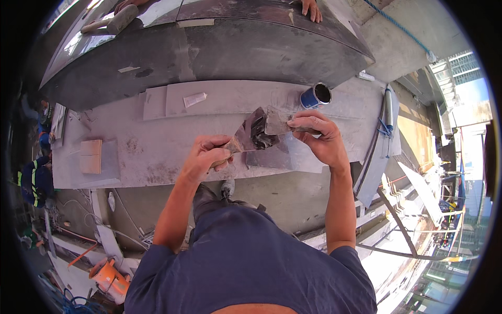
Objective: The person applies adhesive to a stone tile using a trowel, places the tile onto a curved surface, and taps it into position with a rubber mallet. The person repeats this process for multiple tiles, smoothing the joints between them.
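My left hand (206,156) is closed round the handle of a putty knife (241,140), whose blade slants up to the right. My right hand (322,137) grips a second putty knife (276,122), its broad grey blade turned toward the first. Glossy black paste (261,132) clings between the two blades, which meet or overlap over the dusty bench (141,152). Just beyond my right hand stands an open blue can (309,98) with dark stuff inside. A small white tube (195,99) lies on a flat board farther off to the left.
Beyond the bench rises a large dark slab structure (246,52); another person's hands (312,9) rest on its top, near a mallet (121,21) at left. A tan block (91,156) lies on the bench's left. A long silver tube (388,107) lies right; an orange bucket (110,277) stands lower left.
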{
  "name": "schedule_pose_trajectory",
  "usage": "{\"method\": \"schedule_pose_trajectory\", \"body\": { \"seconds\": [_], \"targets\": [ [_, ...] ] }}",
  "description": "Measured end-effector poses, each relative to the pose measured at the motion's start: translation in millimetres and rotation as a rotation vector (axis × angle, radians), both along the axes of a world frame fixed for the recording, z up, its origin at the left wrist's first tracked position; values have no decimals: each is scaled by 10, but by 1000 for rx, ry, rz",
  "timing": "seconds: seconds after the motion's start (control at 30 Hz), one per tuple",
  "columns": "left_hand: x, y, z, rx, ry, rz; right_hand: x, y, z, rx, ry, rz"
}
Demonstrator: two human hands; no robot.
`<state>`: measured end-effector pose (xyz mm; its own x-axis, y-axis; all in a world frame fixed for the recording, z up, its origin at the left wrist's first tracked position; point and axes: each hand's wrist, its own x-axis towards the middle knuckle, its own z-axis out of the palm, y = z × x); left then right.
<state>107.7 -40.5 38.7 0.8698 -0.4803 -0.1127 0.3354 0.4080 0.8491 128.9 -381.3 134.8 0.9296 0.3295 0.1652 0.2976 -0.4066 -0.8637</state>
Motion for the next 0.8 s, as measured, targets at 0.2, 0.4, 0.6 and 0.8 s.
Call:
{"method": "schedule_pose_trajectory", "body": {
  "seconds": [0.2,0.4,0.6,0.8],
  "targets": [
    [43,-378,251,128,-110,405,-266,186,-212,215,-65,-483],
    [77,-777,261,165,-217,630,-849,956,-159,755,399,-467],
    [43,-879,160,208,-234,551,-798,1092,-320,783,447,-458],
    [57,-767,168,475,-532,645,-759,1115,-427,792,472,-455]
  ]
}}
